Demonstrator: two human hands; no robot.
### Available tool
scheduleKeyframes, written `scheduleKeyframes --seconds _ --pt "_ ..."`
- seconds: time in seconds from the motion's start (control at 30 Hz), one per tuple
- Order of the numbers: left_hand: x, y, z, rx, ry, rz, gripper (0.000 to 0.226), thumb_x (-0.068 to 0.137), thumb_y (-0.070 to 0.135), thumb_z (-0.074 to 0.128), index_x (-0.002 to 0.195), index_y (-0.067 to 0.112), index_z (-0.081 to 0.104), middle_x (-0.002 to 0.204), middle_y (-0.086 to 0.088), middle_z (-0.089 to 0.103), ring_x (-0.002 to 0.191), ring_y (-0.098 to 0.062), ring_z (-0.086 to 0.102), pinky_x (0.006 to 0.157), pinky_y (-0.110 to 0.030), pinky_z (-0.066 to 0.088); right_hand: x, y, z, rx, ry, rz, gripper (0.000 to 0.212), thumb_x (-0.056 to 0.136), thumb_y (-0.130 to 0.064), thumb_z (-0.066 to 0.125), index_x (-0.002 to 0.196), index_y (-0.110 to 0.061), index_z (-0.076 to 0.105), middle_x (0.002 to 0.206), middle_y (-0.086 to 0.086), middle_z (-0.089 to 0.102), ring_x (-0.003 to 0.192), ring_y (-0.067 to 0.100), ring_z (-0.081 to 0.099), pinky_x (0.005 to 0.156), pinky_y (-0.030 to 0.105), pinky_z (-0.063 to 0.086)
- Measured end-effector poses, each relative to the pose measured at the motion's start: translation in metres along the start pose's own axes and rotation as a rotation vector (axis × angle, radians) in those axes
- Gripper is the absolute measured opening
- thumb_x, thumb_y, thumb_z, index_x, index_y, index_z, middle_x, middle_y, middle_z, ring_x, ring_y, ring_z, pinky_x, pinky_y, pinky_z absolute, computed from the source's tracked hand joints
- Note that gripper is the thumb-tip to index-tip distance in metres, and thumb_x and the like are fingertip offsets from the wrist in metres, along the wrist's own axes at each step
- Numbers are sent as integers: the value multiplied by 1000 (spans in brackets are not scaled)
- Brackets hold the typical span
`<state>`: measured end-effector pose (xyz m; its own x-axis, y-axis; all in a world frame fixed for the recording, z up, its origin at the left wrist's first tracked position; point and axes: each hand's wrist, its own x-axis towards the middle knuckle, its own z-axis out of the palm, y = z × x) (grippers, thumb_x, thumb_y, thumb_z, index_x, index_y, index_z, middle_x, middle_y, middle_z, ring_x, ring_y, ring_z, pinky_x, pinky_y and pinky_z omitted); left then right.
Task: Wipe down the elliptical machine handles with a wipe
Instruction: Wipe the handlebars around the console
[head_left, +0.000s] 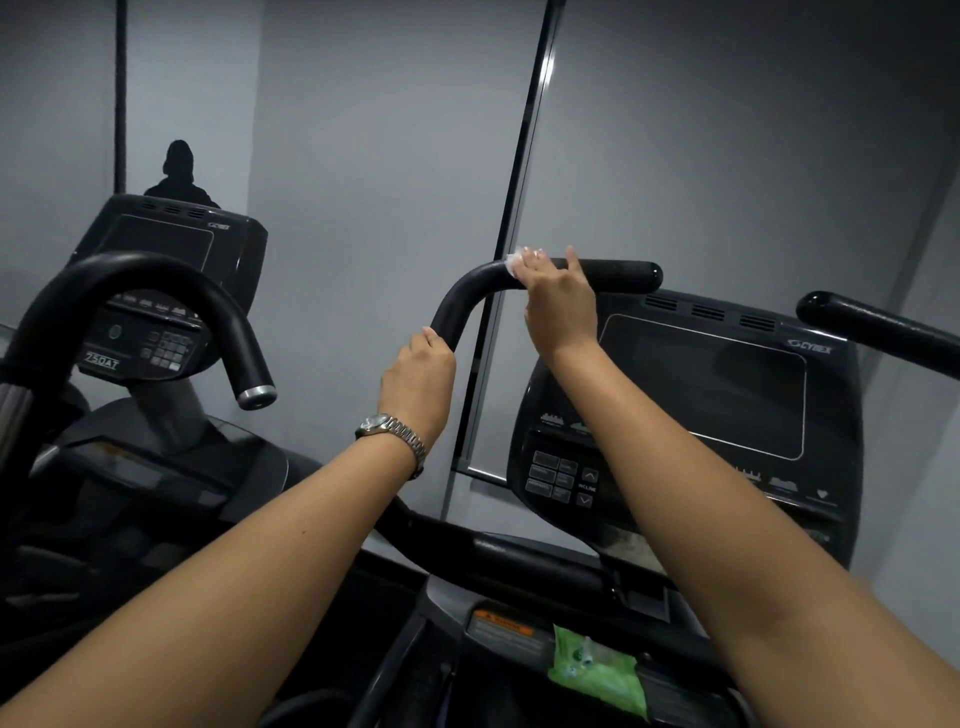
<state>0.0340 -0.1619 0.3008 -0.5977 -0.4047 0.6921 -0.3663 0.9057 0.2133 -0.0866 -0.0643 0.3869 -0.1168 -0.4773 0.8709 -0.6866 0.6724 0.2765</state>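
Your wipe (513, 263) is a small white wad pressed onto the top of the left handle (618, 274), right at the bend where it turns from rising to level; only a crumpled corner shows beside your fingers. That handle is a black tube with a matte, textured grip and a rounded glossy end pointing right. The right handle (878, 327) is another black tube with a glossy tip, slanting down toward the right edge, well apart from the wipe.

"750AT" on left machine's console (136, 343), "CYBEX" on near console (727, 395), "INCLINE" between its arrow buttons (588, 487)
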Motion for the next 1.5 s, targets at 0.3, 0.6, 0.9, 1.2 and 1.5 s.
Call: scheduleKeyframes --seconds 0.3,0.6,0.9,1.2,1.5 --pt "-2 0 5 9 9 -1 53 90 -6 47 138 -7 27 119 -18 52 102 -28 58 78 -32 51 0 29 -5 14 112 95 45 84 11 53 122 -10 63 123 9 65 106 25 66 114 54 19" --pt "-2 -1 4 23 5 14 58 91 -5 44 143 -6 19 125 -17 49 106 -26 56 81 -32 50 -21 53 -2 18 275 -19 48 70 18 62 108 -11 71 113 7 70 107 24 66 106 60 32" --pt "-3 -3 5 47 7 20 57 94 -2 41 144 -6 16 130 -17 47 110 -25 55 84 -31 50 -6 26 18 -114 177 -437 32 73 8 72 101 -8 73 122 7 66 114 23 62 106 49 35" --pt "-2 -3 6 50 -10 20 58 91 -4 42 144 -7 17 128 -19 48 109 -28 55 81 -34 51 -31 84 -5 -213 207 -294 34 79 8 55 103 -8 73 127 6 63 113 27 63 103 55 36" --pt "-2 -3 8 39 -8 32 58 90 -6 44 142 -10 20 124 -22 50 105 -31 57 79 -37 52 -22 54 -8 -42 200 -111 47 67 19 65 107 -4 69 113 14 69 108 29 65 103 54 38"
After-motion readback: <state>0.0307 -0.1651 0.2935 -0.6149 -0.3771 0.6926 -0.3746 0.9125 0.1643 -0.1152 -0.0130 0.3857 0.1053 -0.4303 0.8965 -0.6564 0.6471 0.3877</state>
